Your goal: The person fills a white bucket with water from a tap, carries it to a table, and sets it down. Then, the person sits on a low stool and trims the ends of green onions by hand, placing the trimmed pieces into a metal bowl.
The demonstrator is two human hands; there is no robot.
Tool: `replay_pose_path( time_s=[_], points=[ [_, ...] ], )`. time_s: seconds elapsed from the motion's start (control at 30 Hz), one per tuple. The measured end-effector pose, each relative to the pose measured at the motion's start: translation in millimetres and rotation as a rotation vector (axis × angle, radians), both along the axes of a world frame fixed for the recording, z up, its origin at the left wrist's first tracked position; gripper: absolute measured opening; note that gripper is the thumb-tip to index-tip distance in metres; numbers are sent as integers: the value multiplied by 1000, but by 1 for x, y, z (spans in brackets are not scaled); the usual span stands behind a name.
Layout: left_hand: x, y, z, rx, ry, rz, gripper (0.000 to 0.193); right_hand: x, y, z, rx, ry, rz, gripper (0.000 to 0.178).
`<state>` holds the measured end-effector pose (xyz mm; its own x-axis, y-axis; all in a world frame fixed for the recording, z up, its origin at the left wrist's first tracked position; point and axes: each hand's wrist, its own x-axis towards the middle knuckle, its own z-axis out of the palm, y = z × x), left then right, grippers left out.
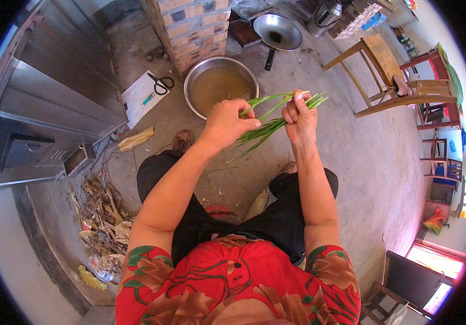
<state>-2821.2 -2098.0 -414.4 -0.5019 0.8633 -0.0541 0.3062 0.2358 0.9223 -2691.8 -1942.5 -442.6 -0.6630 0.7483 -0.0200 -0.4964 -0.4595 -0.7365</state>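
Note:
A small bunch of long, thin green stalks [268, 129], which look like chives or scallion leaves, stretches between my hands in front of my knees. My left hand [226, 123] closes round one part of it, with thumb and fingers bent in. The fingers of my right hand [301, 120] pinch the other part, and the stalk tips stick out past them. Loose leaves hang down below both hands. Just beyond my left hand, a wide metal basin [188, 89] on the floor holds murky brownish water.
Black-handled scissors [162, 84] lie on a white sheet [142, 99] left of the basin. Behind it rise a brick pillar [200, 32] and a wok [278, 32]. A wooden chair [382, 59] is at the right; dry husks [106, 222] are heaped at the left beside a metal cabinet [54, 114].

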Motion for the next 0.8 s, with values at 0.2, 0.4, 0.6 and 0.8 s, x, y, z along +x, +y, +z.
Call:
replay_pose_path(
  time_s=[0.2, 0.4, 0.6, 0.8],
  points=[
    [1, 2, -6, -31, -126, -78, 26, -2, -8, 5, 22, 6, 21, 9],
    [-6, 1, -2, 33, -356, -93, 27, 2, 4, -4, -10, 22, 7, 11],
    [-14, -5, 10, -57, -563, -130, 27, 6, 12, -2, -91, 76, -12, 12],
    [-2, 1, -1, 96, -843, -129, 21, 3, 3, -3, -173, 62, 24, 12]
  ],
)
